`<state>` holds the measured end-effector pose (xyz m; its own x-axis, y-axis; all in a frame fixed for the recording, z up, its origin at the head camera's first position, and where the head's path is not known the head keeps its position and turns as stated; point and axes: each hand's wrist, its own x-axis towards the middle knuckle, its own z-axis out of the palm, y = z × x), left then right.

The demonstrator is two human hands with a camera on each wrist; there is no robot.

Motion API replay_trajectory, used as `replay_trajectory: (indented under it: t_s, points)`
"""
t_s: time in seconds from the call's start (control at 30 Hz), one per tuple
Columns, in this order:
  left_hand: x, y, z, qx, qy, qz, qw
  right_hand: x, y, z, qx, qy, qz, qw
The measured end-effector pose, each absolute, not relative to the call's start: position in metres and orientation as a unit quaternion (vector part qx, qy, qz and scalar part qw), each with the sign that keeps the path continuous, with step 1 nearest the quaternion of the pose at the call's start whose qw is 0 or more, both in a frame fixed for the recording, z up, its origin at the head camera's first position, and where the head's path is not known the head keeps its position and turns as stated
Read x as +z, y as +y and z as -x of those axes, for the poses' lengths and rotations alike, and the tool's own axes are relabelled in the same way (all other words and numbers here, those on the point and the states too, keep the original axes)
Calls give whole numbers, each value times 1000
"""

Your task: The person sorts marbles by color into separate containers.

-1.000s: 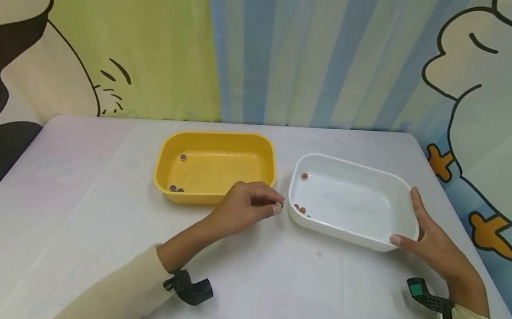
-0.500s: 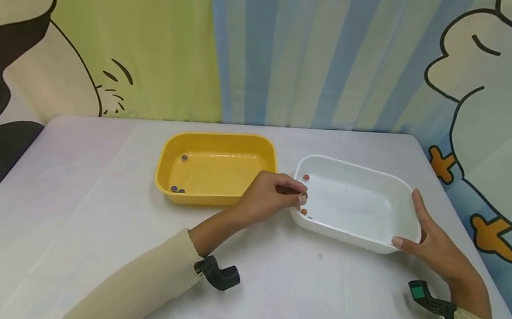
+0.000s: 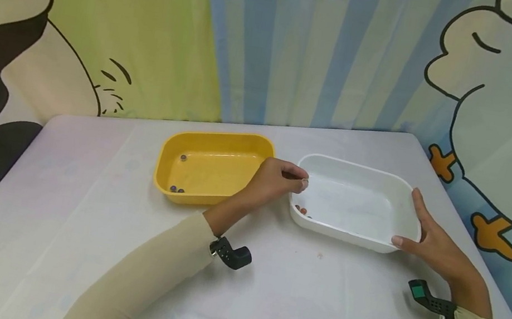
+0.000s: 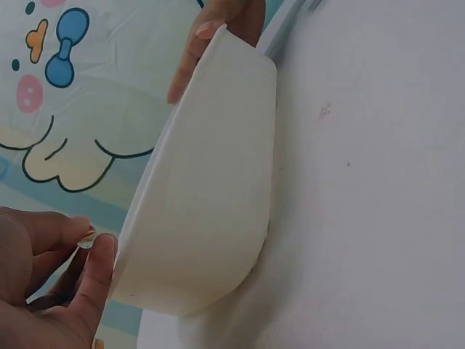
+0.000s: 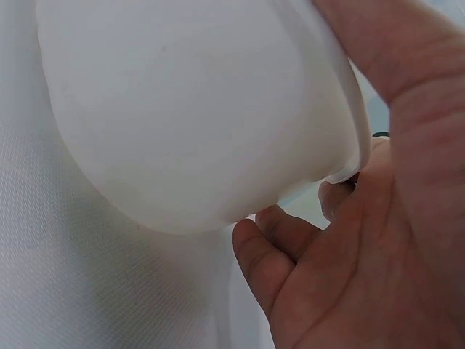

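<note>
Between thumb and fingertips, my left hand (image 3: 278, 180) pinches a small clear marble (image 4: 87, 238) with an orange-brown streak. It is held at the left rim of the white plastic tub (image 3: 355, 201), and its fingers hide part of the tub's inside there. My right hand (image 3: 438, 252) grips the tub's right end, thumb at the near rim. In the right wrist view its fingers (image 5: 261, 258) curl under the tub's rim. A few orange-brown marbles (image 3: 303, 211) lie in the tub's near left corner.
Left of the white tub stands a yellow tub (image 3: 213, 172). Inside it, a dark marble (image 3: 183, 157) lies toward the back and others (image 3: 173, 188) at the near left corner. A white cloth (image 3: 262, 302) covers the table, with a printed curtain (image 3: 285, 46) behind.
My left hand has moved right and slightly away from me, from the gap between the tubs to the white tub's left rim, with the marble pinched. My right hand has stayed put.
</note>
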<state>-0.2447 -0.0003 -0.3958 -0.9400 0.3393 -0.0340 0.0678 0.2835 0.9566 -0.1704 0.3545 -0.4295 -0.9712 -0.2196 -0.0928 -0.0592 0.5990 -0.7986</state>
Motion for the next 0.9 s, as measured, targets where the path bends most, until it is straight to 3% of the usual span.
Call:
replay_trajectory:
  t_s: [0.37, 0.67, 0.9]
  points:
    - [-393, 3, 267, 575, 804, -103, 111, -429, 355, 171, -447, 886, 85, 91]
    - [-397, 6, 268, 569, 814, -69, 93, -432, 357, 168, -440, 890, 84, 84]
    - [-394, -16, 255, 584, 801, -122, 50, -431, 355, 171, -443, 888, 88, 83]
